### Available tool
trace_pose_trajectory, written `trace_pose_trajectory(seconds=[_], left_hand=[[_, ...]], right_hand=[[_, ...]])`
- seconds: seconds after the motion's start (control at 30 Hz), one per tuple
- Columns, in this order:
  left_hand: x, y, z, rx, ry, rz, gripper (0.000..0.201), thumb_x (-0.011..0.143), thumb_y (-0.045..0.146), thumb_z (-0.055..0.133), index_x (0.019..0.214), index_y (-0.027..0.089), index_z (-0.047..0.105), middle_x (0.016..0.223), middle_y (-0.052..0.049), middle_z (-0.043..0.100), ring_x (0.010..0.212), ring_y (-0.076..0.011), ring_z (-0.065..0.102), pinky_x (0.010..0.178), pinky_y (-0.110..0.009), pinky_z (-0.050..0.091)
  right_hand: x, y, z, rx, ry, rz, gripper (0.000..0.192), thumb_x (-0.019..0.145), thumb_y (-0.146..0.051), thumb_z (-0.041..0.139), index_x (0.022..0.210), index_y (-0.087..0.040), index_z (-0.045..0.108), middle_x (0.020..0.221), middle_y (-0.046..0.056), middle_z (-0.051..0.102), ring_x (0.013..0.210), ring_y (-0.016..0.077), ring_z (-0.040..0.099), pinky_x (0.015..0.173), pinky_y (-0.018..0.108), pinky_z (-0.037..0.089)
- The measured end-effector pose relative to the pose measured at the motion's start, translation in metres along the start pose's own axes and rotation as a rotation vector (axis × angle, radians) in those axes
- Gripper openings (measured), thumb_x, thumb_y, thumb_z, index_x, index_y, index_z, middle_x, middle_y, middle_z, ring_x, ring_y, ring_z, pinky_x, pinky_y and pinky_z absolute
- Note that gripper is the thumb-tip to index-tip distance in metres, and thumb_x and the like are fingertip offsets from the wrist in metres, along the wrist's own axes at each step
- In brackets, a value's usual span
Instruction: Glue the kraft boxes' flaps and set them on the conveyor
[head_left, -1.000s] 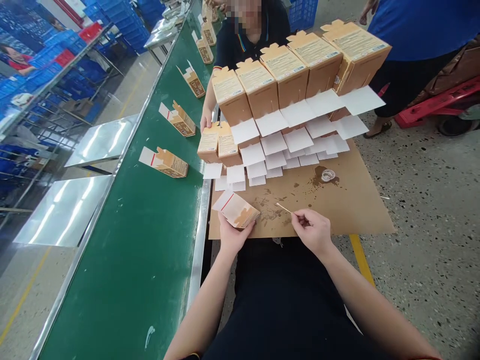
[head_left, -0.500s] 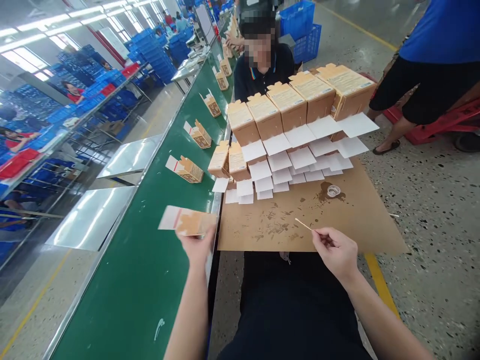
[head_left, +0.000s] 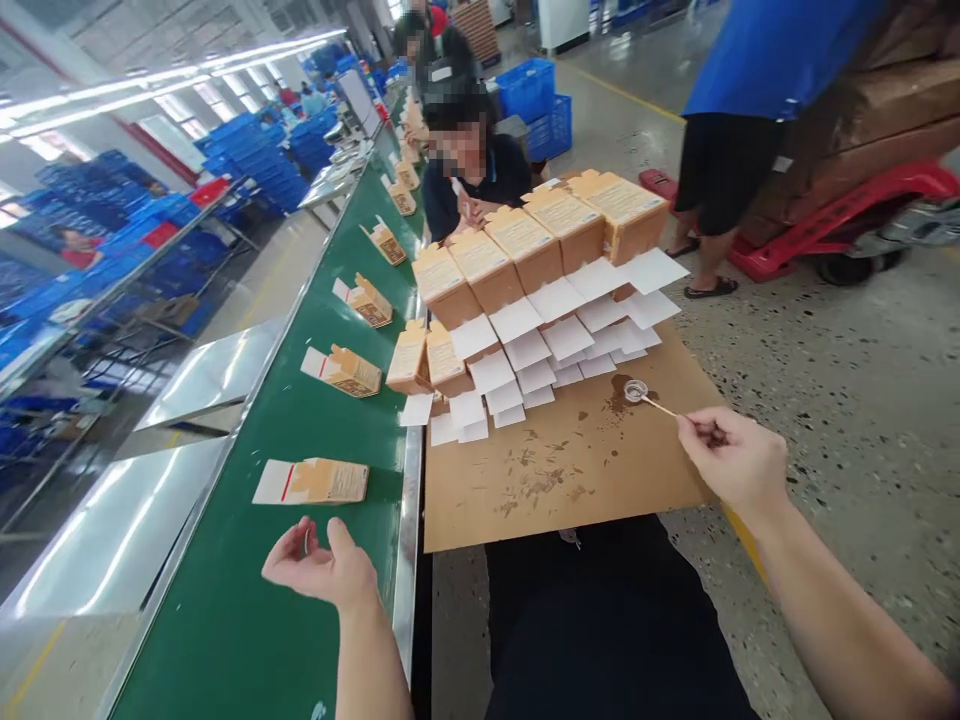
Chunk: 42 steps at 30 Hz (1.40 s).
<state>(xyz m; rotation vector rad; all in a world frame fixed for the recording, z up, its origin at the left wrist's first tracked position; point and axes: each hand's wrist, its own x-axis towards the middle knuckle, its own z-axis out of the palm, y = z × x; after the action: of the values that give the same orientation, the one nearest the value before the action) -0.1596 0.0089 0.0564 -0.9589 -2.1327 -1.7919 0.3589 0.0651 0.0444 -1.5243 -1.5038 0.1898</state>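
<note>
My left hand [head_left: 322, 565] is off the green conveyor belt's nearest box, its fingers curved and apart with nothing between them. Just beyond it lies that small brown cardboard box [head_left: 337, 481], its white flap with a red strip pointing left. Between thumb and fingers my right hand [head_left: 735, 455] pinches a cotton swab [head_left: 661, 405]. The swab's tip is at a small clear dish [head_left: 635, 391], which sits in a wet patch on the brown cardboard sheet [head_left: 480, 510]. Stacked brown boxes [head_left: 517, 255] with white flaps hanging out stand behind the dish.
More boxes [head_left: 352, 370] stand spaced along the green conveyor [head_left: 225, 600]. Its metal edge [head_left: 409, 540] borders the cardboard. Across the stack sits a co-worker [head_left: 480, 170]. Another person [head_left: 750, 130] stands at the right, beside a red pallet truck [head_left: 780, 240] loaded with cartons.
My left hand has let go of the small box, which now rests on the conveyor. My right hand has moved the swab right and away from me, to the clear dish. The view has shifted.
</note>
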Motion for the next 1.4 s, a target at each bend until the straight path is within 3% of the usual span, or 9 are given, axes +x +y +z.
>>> trace_pose_trajectory(seconds=[0.1, 0.27, 0.43, 0.57, 0.73, 0.9, 1.07, 1.23, 1.4], left_hand=[[0.032, 0.033, 0.049, -0.166, -0.189, -0.005, 0.042, 0.081, 0.047, 0.076, 0.113, 0.031, 0.055, 0.13, -0.01, 0.068, 0.141, -0.0417, 0.067, 0.127, -0.07, 0.049], [0.098, 0.075, 0.162, -0.067, -0.548, -0.309, 0.037, 0.083, 0.049, 0.077, 0.107, 0.022, 0.069, 0.115, -0.01, 0.076, 0.128, -0.0351, 0.072, 0.121, -0.061, 0.054], [0.096, 0.087, 0.207, 0.117, -0.81, -0.482, 0.035, 0.079, 0.048, 0.087, 0.091, 0.02, 0.069, 0.108, -0.015, 0.077, 0.125, -0.0383, 0.072, 0.115, -0.056, 0.057], [0.086, 0.085, 0.187, 0.044, -0.851, -0.508, 0.039, 0.086, 0.053, 0.083, 0.1, 0.019, 0.069, 0.112, -0.012, 0.078, 0.127, -0.0336, 0.073, 0.117, -0.053, 0.057], [0.07, 0.074, 0.104, -0.349, -0.677, -0.516, 0.062, 0.061, 0.057, 0.101, 0.11, 0.029, 0.074, 0.142, -0.007, 0.077, 0.152, -0.0438, 0.061, 0.127, -0.062, 0.053], [-0.019, 0.06, 0.044, -0.52, -0.813, -0.535, 0.087, 0.06, 0.057, 0.106, 0.139, 0.039, 0.073, 0.16, -0.005, 0.07, 0.161, -0.0444, 0.054, 0.128, -0.061, 0.053], [-0.098, 0.053, 0.056, -0.474, -0.752, -0.69, 0.094, 0.054, 0.055, 0.11, 0.135, 0.024, 0.074, 0.146, -0.018, 0.077, 0.152, -0.0458, 0.063, 0.129, -0.063, 0.05], [-0.101, 0.049, 0.068, -0.419, -0.753, -0.651, 0.081, 0.061, 0.049, 0.11, 0.129, 0.022, 0.076, 0.138, -0.017, 0.08, 0.14, -0.0415, 0.073, 0.126, -0.061, 0.053], [-0.1, 0.055, 0.067, -0.407, -0.77, -0.642, 0.078, 0.062, 0.044, 0.11, 0.127, 0.02, 0.075, 0.135, -0.018, 0.081, 0.133, -0.0393, 0.077, 0.122, -0.059, 0.057]], right_hand=[[0.023, 0.011, -0.001, -0.097, -0.121, 0.02, 0.03, 0.098, -0.045, 0.066, 0.076, -0.024, 0.069, 0.067, 0.005, 0.071, 0.058, 0.0188, 0.066, 0.058, 0.031, 0.053], [0.048, 0.021, 0.026, -0.172, -0.285, 0.012, 0.032, 0.096, -0.037, 0.063, 0.068, -0.028, 0.051, 0.06, 0.004, 0.062, 0.056, 0.0184, 0.058, 0.057, 0.032, 0.04], [0.047, 0.022, 0.037, -0.159, -0.27, -0.009, 0.028, 0.09, -0.031, 0.062, 0.068, -0.029, 0.046, 0.061, 0.003, 0.062, 0.057, 0.0199, 0.058, 0.056, 0.033, 0.038], [0.038, 0.019, 0.024, -0.105, -0.178, 0.003, 0.028, 0.097, -0.038, 0.064, 0.073, -0.028, 0.055, 0.064, 0.003, 0.066, 0.058, 0.0201, 0.061, 0.059, 0.034, 0.046], [0.011, 0.003, 0.0, -0.001, -0.041, 0.081, 0.029, 0.102, -0.042, 0.069, 0.078, -0.026, 0.068, 0.066, 0.006, 0.069, 0.056, 0.0206, 0.064, 0.058, 0.036, 0.054], [-0.033, -0.039, 0.011, 0.242, -0.178, 0.068, 0.021, 0.103, -0.035, 0.069, 0.085, -0.025, 0.075, 0.068, 0.003, 0.072, 0.053, 0.0189, 0.064, 0.049, 0.033, 0.053], [-0.071, -0.075, 0.058, 0.371, -0.312, -0.004, 0.022, 0.103, -0.026, 0.065, 0.082, -0.025, 0.071, 0.069, 0.0, 0.071, 0.055, 0.0155, 0.064, 0.054, 0.028, 0.054], [-0.09, -0.085, 0.098, 0.389, -0.448, -0.089, 0.024, 0.103, -0.018, 0.062, 0.08, -0.025, 0.065, 0.069, -0.001, 0.066, 0.058, 0.014, 0.061, 0.058, 0.025, 0.05], [-0.093, -0.084, 0.112, 0.348, -0.531, -0.115, 0.027, 0.102, -0.02, 0.059, 0.075, -0.025, 0.058, 0.066, -0.001, 0.061, 0.058, 0.0143, 0.057, 0.059, 0.026, 0.046]])
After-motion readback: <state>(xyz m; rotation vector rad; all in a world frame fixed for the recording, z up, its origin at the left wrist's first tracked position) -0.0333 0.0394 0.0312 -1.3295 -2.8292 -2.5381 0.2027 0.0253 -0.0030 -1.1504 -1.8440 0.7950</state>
